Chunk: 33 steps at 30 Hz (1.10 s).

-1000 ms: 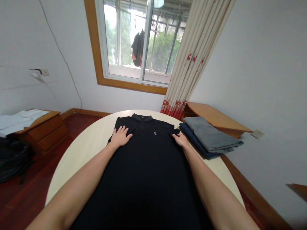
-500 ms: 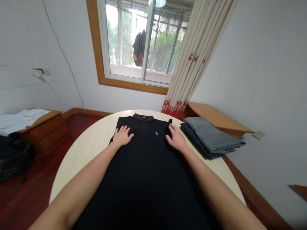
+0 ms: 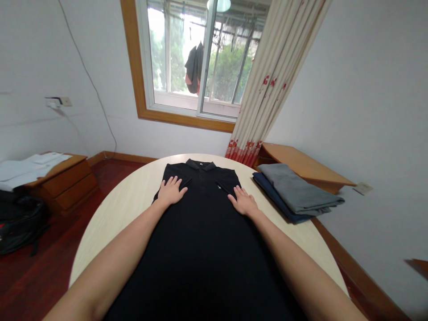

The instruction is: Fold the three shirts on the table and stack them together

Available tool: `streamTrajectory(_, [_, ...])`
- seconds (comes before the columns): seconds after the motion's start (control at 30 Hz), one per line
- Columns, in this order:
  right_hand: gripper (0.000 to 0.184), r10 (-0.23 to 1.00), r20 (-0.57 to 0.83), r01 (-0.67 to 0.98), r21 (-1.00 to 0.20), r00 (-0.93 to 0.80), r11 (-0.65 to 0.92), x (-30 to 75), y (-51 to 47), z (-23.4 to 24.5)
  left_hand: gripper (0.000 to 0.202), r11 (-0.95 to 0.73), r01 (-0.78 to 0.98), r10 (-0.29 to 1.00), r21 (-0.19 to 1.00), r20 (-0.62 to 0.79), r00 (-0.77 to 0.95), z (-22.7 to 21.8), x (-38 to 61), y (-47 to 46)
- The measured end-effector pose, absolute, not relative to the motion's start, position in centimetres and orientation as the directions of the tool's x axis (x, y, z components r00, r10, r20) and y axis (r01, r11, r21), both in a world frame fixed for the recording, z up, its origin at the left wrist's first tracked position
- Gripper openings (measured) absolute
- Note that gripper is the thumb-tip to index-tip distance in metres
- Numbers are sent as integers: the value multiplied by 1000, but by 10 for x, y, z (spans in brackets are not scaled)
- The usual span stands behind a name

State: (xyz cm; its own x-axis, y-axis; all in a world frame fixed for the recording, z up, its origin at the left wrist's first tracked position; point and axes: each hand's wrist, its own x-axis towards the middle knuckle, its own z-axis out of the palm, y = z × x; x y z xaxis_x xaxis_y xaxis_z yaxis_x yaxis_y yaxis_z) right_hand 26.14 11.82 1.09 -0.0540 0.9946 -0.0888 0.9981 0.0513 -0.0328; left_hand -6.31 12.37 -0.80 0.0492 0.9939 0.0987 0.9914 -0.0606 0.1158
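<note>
A black polo shirt [image 3: 203, 205] lies front up on the round table [image 3: 117, 209], its collar at the far edge and a small white logo on the chest. Both sleeves are folded inward over the front. My left hand [image 3: 170, 191] rests flat on the folded sleeve at the left, fingers spread. On the opposite side, my right hand [image 3: 244, 200] lies flat along the shirt's right edge, at the folded right sleeve, holding nothing. The shirt's near part merges with dark fabric close to my body, so its hem cannot be made out.
Folded grey and navy garments [image 3: 297, 189] are stacked at the table's right edge. Behind them stands a wooden desk [image 3: 307, 167]. A wooden cabinet [image 3: 67, 183] with white papers and a black bag [image 3: 20, 218] are at left. A curtain [image 3: 264, 89] hangs by the window.
The right sleeve, which stuck up beside my right hand, now lies folded across the chest, partly covering the logo. My right hand has moved down and nearer. My left hand has stayed put.
</note>
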Motion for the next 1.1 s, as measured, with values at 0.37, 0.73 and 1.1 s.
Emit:
streamTrajectory(0.37, [64,995,-45,991,-105,-93,88,235,186,19,69,-58,990,992,128,119,42,-8,-62,123])
streamTrajectory(0.73, [84,994,-80,985,-165,-71,57,247,237,-3,70,-31,994,995,109,93,21,-6,-56,136])
streamTrajectory(1.1, [81,996,13,986,-138,-89,90,253,261,-2,74,-33,992,997,123,69,25,-5,-49,175])
